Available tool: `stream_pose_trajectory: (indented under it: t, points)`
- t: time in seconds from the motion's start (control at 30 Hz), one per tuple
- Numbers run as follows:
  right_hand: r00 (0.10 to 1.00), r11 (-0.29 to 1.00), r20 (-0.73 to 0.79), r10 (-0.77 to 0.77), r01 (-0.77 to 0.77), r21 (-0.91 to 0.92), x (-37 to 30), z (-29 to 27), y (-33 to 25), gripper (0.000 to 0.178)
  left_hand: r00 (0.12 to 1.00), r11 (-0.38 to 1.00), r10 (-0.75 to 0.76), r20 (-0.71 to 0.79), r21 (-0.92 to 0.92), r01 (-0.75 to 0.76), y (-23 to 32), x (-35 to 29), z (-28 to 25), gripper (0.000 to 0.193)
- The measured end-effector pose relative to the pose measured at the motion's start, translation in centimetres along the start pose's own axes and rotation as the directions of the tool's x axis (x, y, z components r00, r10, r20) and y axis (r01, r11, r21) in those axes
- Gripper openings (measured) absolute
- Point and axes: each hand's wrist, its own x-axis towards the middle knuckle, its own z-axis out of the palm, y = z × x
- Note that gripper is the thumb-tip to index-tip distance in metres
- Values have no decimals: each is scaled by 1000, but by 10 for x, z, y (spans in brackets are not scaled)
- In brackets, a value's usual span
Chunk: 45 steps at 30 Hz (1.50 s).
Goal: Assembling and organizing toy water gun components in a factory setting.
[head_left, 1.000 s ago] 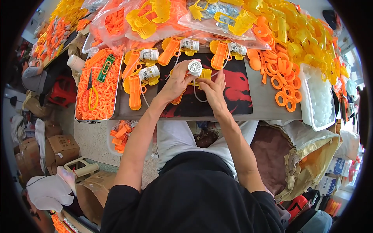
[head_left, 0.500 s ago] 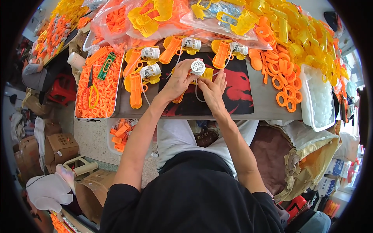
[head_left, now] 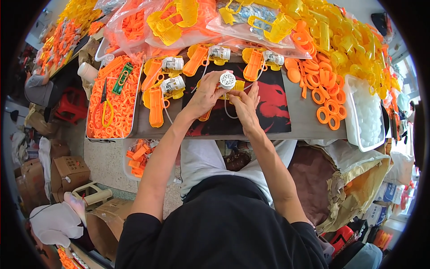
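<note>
Over the middle of the worktop (head_left: 307,122), the left hand (head_left: 207,95) is clamped around a white cylinder (head_left: 227,80), its round, patterned face turned upward. Just to its right, the right hand (head_left: 244,105) has thumb and forefinger close together against a yellow casing (head_left: 239,85) beneath the cylinder — whether they pinch anything there cannot be told. An orange handle (head_left: 205,115) shows below the left hand, and a pale tube (head_left: 229,114) curves down between the two hands. Under them lies a black-and-red mat (head_left: 268,105).

Four orange-and-yellow assemblies (head_left: 156,105) with white cylinders lie around the work, three to the left and far left, one on the far right. Farther left, a tray (head_left: 135,101) of small orange parts carries scissors (head_left: 107,114) and a green piece (head_left: 122,80). On the right lie orange rings (head_left: 332,113), with a white bin (head_left: 352,121) of translucent pieces beyond them — and a heap of yellow parts (head_left: 331,36) at the far right.
</note>
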Motion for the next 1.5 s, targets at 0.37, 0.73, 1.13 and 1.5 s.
stream_pose_trajectory:
  t: [0.37, 0.73, 1.13, 1.5]
  points:
    - [999, 993, 17, -28, 26, 119, -1, -5, -1, 39, 1000, 1000, 6, 6, 2, -6, 3, 0, -2, 43]
    - [900, 797, 50, -432, 407, -447, -41, -26, 8, 37, 994, 988, 105, 26, 107, -107, -1, -2, 2, 47]
    - [847, 792, 13, -531, 502, -348, -25, -68, 0, 49, 994, 990, 80, 80, 111, -89, 4, 0, -1, 50]
    - [754, 754, -30, -657, 654, -63, -2, -42, 1, 99, 1000, 995, 9, 5, -97, -8, 11, -4, -19, 45]
